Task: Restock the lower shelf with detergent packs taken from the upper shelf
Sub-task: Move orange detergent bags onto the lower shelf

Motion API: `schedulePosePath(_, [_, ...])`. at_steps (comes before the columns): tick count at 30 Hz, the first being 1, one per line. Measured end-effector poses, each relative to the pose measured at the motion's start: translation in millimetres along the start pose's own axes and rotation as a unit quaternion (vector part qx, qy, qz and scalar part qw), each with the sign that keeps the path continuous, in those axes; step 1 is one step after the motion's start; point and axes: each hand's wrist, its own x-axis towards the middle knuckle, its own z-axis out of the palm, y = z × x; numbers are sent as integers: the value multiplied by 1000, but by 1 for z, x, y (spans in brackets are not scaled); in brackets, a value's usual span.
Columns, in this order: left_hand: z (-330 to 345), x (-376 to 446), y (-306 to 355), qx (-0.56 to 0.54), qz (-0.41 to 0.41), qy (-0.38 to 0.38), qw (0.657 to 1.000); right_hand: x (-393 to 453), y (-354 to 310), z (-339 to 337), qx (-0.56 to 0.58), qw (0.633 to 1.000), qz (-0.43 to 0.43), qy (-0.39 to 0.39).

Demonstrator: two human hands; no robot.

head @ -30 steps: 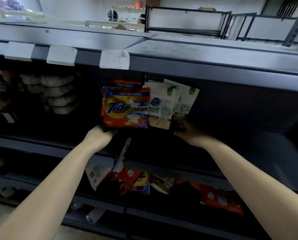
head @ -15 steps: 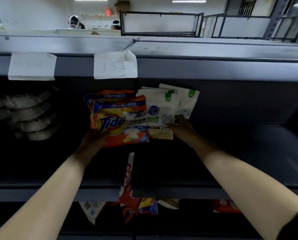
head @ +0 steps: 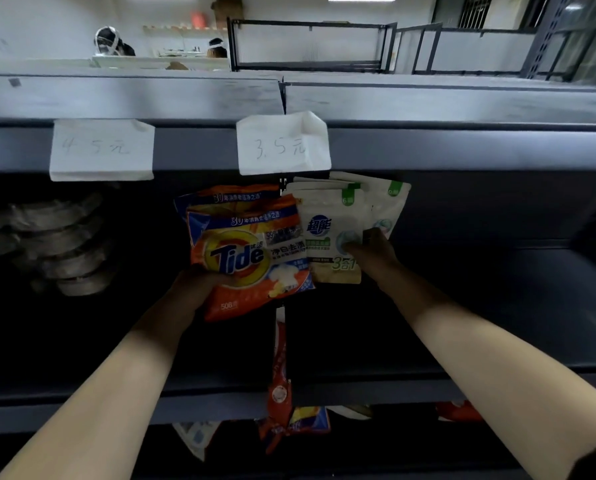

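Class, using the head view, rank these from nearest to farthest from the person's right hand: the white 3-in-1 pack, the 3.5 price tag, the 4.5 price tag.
1. White 3-in-1 pack: touched by the right hand, upper shelf.
2. 3.5 price tag: above, on the shelf edge.
3. 4.5 price tag: far left on that edge.

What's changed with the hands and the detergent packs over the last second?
The left hand rose and took hold of the front Tide pack at its lower corner. The right hand rose onto the white pack. Both packs still hang in place.
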Motion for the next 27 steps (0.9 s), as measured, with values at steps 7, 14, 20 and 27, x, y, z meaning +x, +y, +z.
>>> schedulePosePath(7, [-6,-1,7,6,39,30,999,-10,1,-3,67,997,24,-20])
schedulePosePath(14, [0,-21,11,-132,95,-58,985,-26,13,-7,89,989,18,-119])
schedulePosePath(20, [12,-35,11,-130,160,25,978,-34,16,-16,50,988,32,-144])
schedulePosePath(27, [7,-43,13,-123,248,123,953,-45,20,-31,30,990,13,-137])
